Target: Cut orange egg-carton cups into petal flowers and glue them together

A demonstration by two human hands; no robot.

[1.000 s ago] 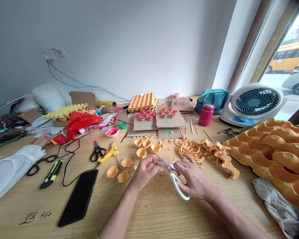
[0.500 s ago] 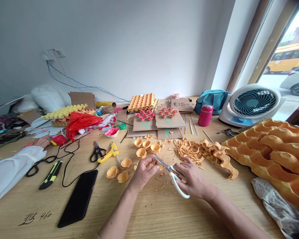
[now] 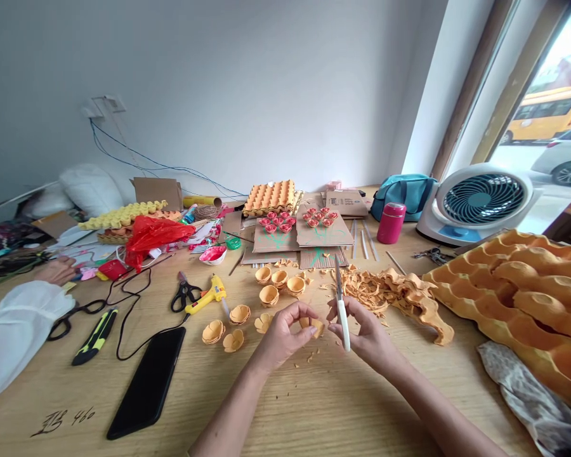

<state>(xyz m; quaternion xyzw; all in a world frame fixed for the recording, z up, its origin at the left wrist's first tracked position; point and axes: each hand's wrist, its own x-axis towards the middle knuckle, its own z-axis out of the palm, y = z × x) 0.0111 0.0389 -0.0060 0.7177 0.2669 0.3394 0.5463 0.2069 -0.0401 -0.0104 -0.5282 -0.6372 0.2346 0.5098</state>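
Between the thumb and fingers of my left hand (image 3: pixel 285 336) is a small orange egg-carton cup (image 3: pixel 316 327). My right hand (image 3: pixel 368 339) grips white-handled scissors (image 3: pixel 343 320), their blades pointing up and away, apart from the cup. The right fingertips are close to the cup's right side; whether they touch it I cannot tell. Left of my left hand lie petal-cut cups (image 3: pixel 233 341), some nested in stacks. More stacked cups (image 3: pixel 269 296) stand beyond my hands. A pile of orange carton scraps (image 3: pixel 361 289) lies beyond my right hand, and small offcuts dot the table under both hands.
On the left lie a phone (image 3: pixel 147 383), a utility knife (image 3: pixel 95 336), black scissors (image 3: pixel 185 294) and a yellow glue gun (image 3: pixel 212 294) with its cord. Another person's hand (image 3: pixel 57 271) is at far left. Large egg trays (image 3: pixel 518 285) and a fan (image 3: pixel 478 202) stand right. Red flowers on cardboard (image 3: pixel 278 238) lie behind.
The scissors have come away from the cup and turned upright in my right hand. The cup shows more between my hands. At left, the other person's hand has moved farther left.
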